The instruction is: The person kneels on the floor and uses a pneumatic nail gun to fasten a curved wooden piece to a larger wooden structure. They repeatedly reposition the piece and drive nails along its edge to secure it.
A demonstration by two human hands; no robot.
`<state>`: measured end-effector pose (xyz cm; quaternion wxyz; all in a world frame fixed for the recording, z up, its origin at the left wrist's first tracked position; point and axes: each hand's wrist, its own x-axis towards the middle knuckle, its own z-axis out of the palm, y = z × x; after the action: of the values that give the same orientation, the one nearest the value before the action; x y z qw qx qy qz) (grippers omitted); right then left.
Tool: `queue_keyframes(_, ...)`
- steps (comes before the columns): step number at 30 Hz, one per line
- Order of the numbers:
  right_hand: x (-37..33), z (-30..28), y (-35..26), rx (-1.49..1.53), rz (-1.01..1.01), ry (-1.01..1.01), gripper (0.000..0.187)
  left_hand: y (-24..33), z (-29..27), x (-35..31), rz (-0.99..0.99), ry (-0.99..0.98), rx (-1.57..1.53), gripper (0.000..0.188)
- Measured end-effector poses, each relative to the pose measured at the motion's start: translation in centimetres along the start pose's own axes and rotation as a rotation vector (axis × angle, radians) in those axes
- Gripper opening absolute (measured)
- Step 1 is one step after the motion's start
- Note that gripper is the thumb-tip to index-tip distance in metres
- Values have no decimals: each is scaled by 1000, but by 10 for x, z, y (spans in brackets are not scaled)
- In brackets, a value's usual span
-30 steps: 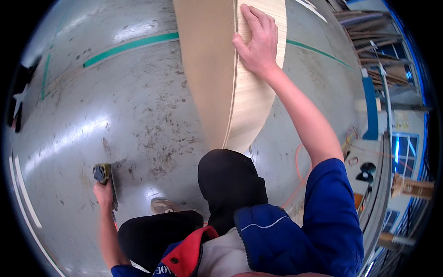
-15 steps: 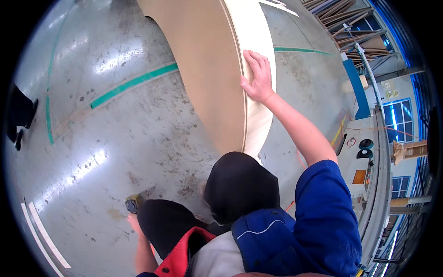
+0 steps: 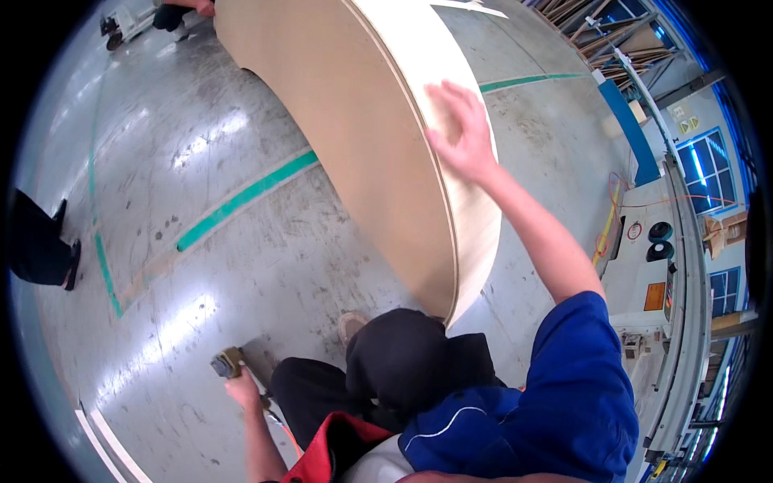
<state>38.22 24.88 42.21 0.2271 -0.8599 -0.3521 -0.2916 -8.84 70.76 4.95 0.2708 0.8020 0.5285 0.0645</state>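
Observation:
A large curved wooden panel [image 3: 346, 121], brown on its broad face, stands in front of me with a pale, bent plywood side [image 3: 463, 169]. My right hand [image 3: 463, 133] is over that pale side near the seam, fingers spread and slightly arched; motion blur hides whether the fingertips touch. Low on the left, my left hand [image 3: 244, 389] grips a compact olive and black power tool [image 3: 229, 362] above the floor. An orange hose runs near that wrist. The panel's near end reaches my knee [image 3: 398, 354].
Another person's hand [image 3: 205, 8] is at the panel's far end. A second person's dark-clad leg [image 3: 40, 245] stands at far left. Green tape [image 3: 245, 201] marks the grey floor. White strips [image 3: 109, 447] lie lower left. A long machine [image 3: 644, 258] lines the right; stacked boards [image 3: 628, 68] lie beyond.
My right hand has lifted its fingers from their flat rest into an arch. The tool in my left hand has come further out from behind my knee. A person's hand now shows at the far end.

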Motion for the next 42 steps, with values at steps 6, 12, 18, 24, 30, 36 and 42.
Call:
queue_keyframes(6, 116, 15, 38, -104, 257, -49, 94, 48, -3, 60, -145, -66, 62, 45)
queue_keyframes(12, 159, 33, 25, -133, 323, -157, 113, 59, -7, 51, -103, -6, 72, 46)
queue_keyframes(18, 173, 37, 8, -300, 353, -234, 116, 76, -6, 60, -110, 30, 155, 48)
queue_keyframes(24, 171, 38, 12, -245, 354, -191, 110, 68, -4, 79, -69, -61, 202, 49)
queue_keyframes(30, 170, 39, 6, -213, 408, -146, 105, 53, 1, 119, -6, -250, 216, 50)
queue_keyframes(36, 172, 32, 0, -160, 443, -157, 102, 184, -39, 175, 111, -262, -116, 33)
queue_keyframes(42, 173, 27, -4, -188, 468, -212, 109, 442, -153, 192, 559, -514, -297, 19)
